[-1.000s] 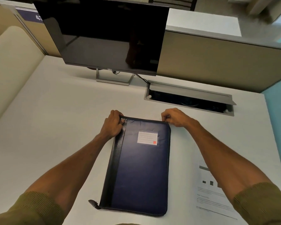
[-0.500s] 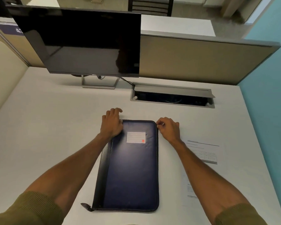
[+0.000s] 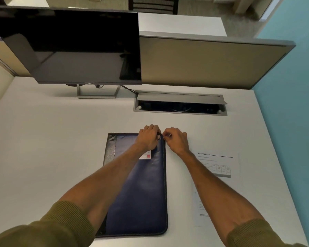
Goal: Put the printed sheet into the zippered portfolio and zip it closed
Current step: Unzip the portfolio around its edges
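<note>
A dark blue zippered portfolio [image 3: 143, 189] lies closed and flat on the white desk, its black spine strip on the left and a small white label partly under my left wrist. My left hand [image 3: 148, 137] presses on the portfolio's far right corner. My right hand [image 3: 176, 140] is beside that same corner, with fingertips pinched at the zipper edge; the zipper pull itself is too small to make out. The printed sheet [image 3: 219, 168] with text and a small table lies flat on the desk to the right of the portfolio, partly under my right forearm.
A black monitor [image 3: 73, 49] on a metal stand sits at the back left. An open cable tray [image 3: 180, 104] is recessed in the desk behind the portfolio. A beige partition [image 3: 203, 63] closes the back; a teal wall runs along the right.
My left hand slid from the portfolio's far left corner to its far right corner, meeting my right hand there. The camera view shifted, so the portfolio appears more centred.
</note>
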`<act>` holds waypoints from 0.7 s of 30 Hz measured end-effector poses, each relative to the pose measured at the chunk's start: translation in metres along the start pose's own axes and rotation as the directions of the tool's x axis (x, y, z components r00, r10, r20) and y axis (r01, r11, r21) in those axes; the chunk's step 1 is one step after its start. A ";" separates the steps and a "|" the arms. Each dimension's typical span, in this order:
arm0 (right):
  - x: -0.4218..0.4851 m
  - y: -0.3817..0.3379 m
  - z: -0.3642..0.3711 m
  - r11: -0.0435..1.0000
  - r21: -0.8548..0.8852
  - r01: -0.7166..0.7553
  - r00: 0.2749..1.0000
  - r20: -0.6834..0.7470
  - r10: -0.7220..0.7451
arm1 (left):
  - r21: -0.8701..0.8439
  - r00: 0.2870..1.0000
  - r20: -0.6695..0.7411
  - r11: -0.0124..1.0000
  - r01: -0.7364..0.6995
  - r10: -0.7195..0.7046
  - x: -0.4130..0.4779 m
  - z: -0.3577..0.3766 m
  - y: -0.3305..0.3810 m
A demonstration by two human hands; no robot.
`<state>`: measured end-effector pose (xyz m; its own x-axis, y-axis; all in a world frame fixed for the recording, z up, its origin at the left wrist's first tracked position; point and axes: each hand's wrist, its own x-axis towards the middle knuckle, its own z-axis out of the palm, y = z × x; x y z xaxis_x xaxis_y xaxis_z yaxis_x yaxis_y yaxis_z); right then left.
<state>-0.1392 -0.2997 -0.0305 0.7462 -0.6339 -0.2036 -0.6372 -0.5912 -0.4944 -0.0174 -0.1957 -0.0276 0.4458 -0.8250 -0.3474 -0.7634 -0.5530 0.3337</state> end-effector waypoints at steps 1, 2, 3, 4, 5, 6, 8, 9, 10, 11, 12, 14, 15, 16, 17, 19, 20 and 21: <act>0.000 0.001 0.001 1.000 0.000 0.010 1.000 0.002 -0.010 | 0.003 1.000 0.000 1.000 -0.001 0.001 0.001 0.000 0.001; -0.001 0.002 0.002 1.000 0.004 0.017 1.000 0.000 -0.017 | 0.001 1.000 0.000 1.000 0.001 -0.001 0.003 0.000 0.002; -0.003 0.003 0.004 1.000 0.012 0.022 1.000 -0.004 -0.022 | -0.005 1.000 0.001 1.000 0.006 -0.006 0.004 0.001 0.002; -0.005 0.005 0.005 0.999 0.022 0.024 1.000 -0.009 -0.024 | -0.015 1.000 0.000 1.000 0.013 -0.013 0.005 0.001 0.002; -0.009 0.008 0.006 0.999 0.036 0.024 1.000 -0.010 -0.023 | -0.025 1.000 -0.002 0.999 0.021 -0.021 0.006 0.001 0.002; -0.013 0.010 0.006 0.998 0.053 0.024 1.000 -0.006 -0.024 | -0.033 1.000 -0.006 0.999 0.028 -0.028 0.007 0.001 0.001; -0.024 0.016 0.008 0.997 0.076 0.030 0.999 0.018 -0.032 | -0.044 0.999 -0.012 0.998 0.039 -0.039 0.009 0.000 -0.001; -0.031 0.018 0.009 0.996 0.081 0.035 0.999 0.035 -0.037 | -0.048 0.999 -0.015 0.998 0.043 -0.043 0.010 0.000 -0.001; -0.038 0.019 0.010 0.996 0.084 0.037 0.998 0.052 -0.041 | -0.049 0.999 -0.018 0.998 0.044 -0.045 0.010 -0.001 -0.001; -0.046 0.020 0.011 0.995 0.090 0.036 0.997 0.066 -0.042 | -0.048 0.999 -0.018 0.998 0.044 -0.045 0.010 -0.002 -0.001; -0.053 0.021 0.013 0.994 0.101 0.032 0.996 0.076 -0.040 | -0.045 0.999 -0.016 0.998 0.046 -0.047 0.010 -0.002 -0.001; -0.070 0.023 0.017 0.990 0.136 0.024 0.996 0.080 -0.035 | -0.037 0.999 -0.012 0.998 0.051 -0.052 0.008 -0.003 0.001; -0.079 0.024 0.019 0.988 0.156 0.019 0.997 0.077 -0.031 | -0.034 0.998 -0.011 0.998 0.054 -0.055 0.007 -0.003 0.003; -0.087 0.024 0.022 0.985 0.171 0.012 0.997 0.074 -0.025 | -0.031 0.998 -0.013 0.998 0.058 -0.058 0.006 -0.003 0.004; -0.096 0.025 0.024 0.983 0.182 0.006 0.997 0.075 -0.020 | -0.026 0.998 -0.015 0.998 0.061 -0.062 0.004 -0.002 0.004; -0.113 0.027 0.030 0.980 0.201 -0.002 0.996 0.082 -0.015 | -0.005 0.998 -0.019 0.998 0.064 -0.064 0.000 -0.003 0.006; -0.122 0.028 0.032 0.978 0.209 -0.005 0.996 0.089 -0.014 | 0.009 0.998 -0.021 0.998 0.062 -0.062 -0.001 -0.003 0.007; -0.130 0.029 0.034 0.977 0.212 -0.005 0.995 0.098 -0.016 | 0.024 0.998 -0.024 0.998 0.061 -0.060 -0.003 -0.003 0.008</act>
<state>-0.2488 -0.2174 -0.0473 0.7716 -0.5726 -0.2772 -0.5855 -0.4689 -0.6612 -0.0235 -0.1983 -0.0208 0.5019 -0.7927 -0.3461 -0.7457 -0.5993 0.2912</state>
